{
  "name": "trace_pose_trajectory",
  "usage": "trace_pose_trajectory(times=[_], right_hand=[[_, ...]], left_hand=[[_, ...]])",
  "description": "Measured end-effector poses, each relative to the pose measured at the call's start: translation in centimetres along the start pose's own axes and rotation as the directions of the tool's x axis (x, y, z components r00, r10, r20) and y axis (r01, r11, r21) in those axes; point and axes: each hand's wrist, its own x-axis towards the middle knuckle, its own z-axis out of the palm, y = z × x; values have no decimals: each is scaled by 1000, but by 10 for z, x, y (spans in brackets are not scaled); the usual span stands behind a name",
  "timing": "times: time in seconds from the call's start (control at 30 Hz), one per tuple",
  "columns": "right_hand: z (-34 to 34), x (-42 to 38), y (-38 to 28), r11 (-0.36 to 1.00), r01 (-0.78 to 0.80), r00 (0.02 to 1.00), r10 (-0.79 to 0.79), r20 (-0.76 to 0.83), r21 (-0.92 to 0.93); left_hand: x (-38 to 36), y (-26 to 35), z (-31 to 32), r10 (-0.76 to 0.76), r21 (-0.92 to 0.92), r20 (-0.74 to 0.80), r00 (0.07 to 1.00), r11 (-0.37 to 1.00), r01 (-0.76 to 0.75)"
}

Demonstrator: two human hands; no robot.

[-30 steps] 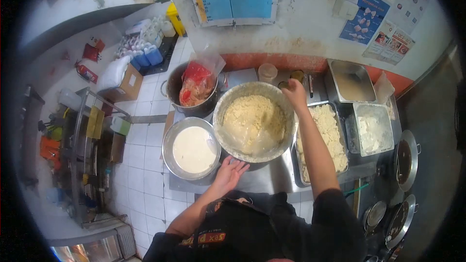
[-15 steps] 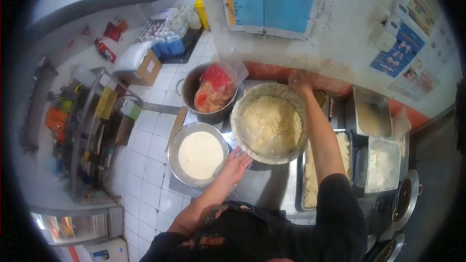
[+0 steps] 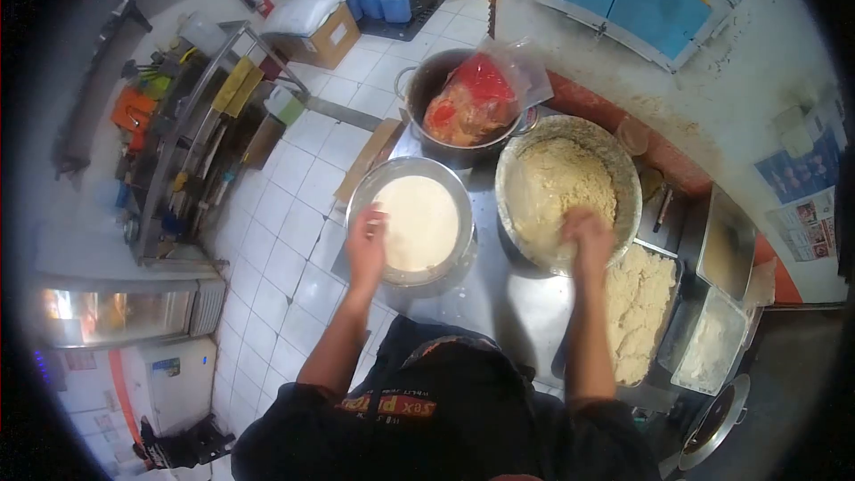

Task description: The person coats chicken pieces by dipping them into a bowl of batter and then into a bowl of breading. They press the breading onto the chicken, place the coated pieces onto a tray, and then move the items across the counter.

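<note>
My left hand (image 3: 367, 245) is over the left rim of a metal bowl (image 3: 465, 214) of pale, smooth batter (image 3: 419, 218), its fingers loosely bent and apart above the surface. To the right stands a larger, flour-caked metal bowl (image 3: 626, 160) of crumbly, pale yellow flour mix (image 3: 563, 180). Over the near right part of this mix, my right hand (image 3: 590, 236) points its fingers downward; they are smeared by motion, and I cannot tell whether they hold any of it. Beside that bowl, a tray of pale, lumpy coated food (image 3: 637, 316) lies close to my right forearm.
Behind the bowls stands a dark pot (image 3: 431, 85) with raw-looking meat (image 3: 468, 116) in a plastic bag. Right of the tray are a white-dusted container (image 3: 711, 346) and a steel pan (image 3: 726, 245). A shelf rack (image 3: 191, 160) stands across the tiled floor (image 3: 289, 223).
Both hands have left the large bowl's rim. My right hand came down over the flour mix; my left hand moved left to the batter bowl. The view has turned.
</note>
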Motion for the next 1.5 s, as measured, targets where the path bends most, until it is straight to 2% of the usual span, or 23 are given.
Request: trace_pose_trajectory(times=[0.03, 0.07, 0.1, 0.13, 0.17, 0.2, 0.23, 0.27, 0.3, 0.33, 0.43, 0.47, 0.53, 0.73, 0.8, 0.9, 1.0, 1.03, 1.2, 1.27, 1.33, 1.43, 1.5], right_hand=[[24, -32, 12, 972, -229, 972, 231, 49, -44], [46, -53, 35, 902, -424, 895, 431, 111, -86], [67, -70, 51, 833, -544, 820, 554, 142, -103], [85, -79, 69, 755, -624, 747, 652, 128, -202], [98, -84, 85, 716, -682, 700, 698, 151, -151], [107, -84, 96, 720, -679, 705, 694, 145, -146], [116, -82, 101, 764, -609, 756, 641, 136, -213], [122, -81, 105, 797, -534, 801, 584, 132, -281], [126, -80, 108, 821, -495, 844, 532, 68, -284], [127, -79, 108, 823, -492, 847, 528, 60, -285], [123, -74, 104, 889, -391, 880, 436, 185, -237], [124, -76, 102, 896, -375, 889, 420, 180, -237], [124, -79, 91, 893, -388, 889, 428, 163, -230], [139, -70, 8, 931, -356, 919, 364, 152, -77], [144, -60, -23, 940, -334, 928, 340, 153, -67], [153, -37, -61, 951, -301, 945, 307, 110, -69], [150, 5, -62, 980, -180, 976, 188, 111, -80], [150, 19, -64, 975, -180, 977, 193, 96, -128], [141, 97, -47, 961, -156, 984, 171, 49, -228], [140, 120, -37, 946, -126, 988, 147, 49, -299], [137, 136, -25, 945, -147, 987, 159, 16, -292], [133, 151, -11, 936, -231, 968, 249, 34, -265], [130, 157, -7, 933, -223, 969, 243, 35, -282]], left_hand=[[13, -15, -16, 146, 269, -162, 976, 958, -99], [28, -35, -32, 146, 270, -161, 976, 958, -98], [41, -58, -46, 170, 392, -143, 975, 914, -102], [50, -68, -54, 196, 505, -121, 973, 856, -109], [58, -67, -56, 200, 503, -114, 973, 856, -117], [64, -66, -57, 56, 354, -42, 998, 934, -37], [69, -67, -58, -81, 205, 56, 995, 976, 68], [76, -72, -60, -78, 200, 62, 995, 978, 65], [84, -79, -62, -106, 136, 133, 985, 987, 88], [87, -78, -65, -129, 74, 207, 970, 990, 116], [90, -73, -70, -86, 24, 275, 958, 996, 83], [91, -72, -72, -69, 11, 280, 958, 998, 69], [89, -69, -76, -15, -132, 307, 951, 990, 58], [102, 21, -100, -13, -178, 344, 939, 981, 79], [117, 52, -101, 87, -237, 407, 909, 971, 13], [138, 105, -95, 113, -232, 466, 877, 973, -2], [179, 119, -69, 156, -267, 480, 863, 963, -26], [187, 131, -61, 169, -236, 492, 854, 970, -56], [256, 118, -3, 221, -272, 543, 810, 959, -78], [275, 108, 20, 206, -225, 488, 848, 969, -106], [286, 102, 32, 218, -212, 508, 833, 969, -124], [289, 93, 42, 168, -193, 535, 828, 979, -74], [296, 82, 43, 152, -194, 555, 818, 980, -50]])
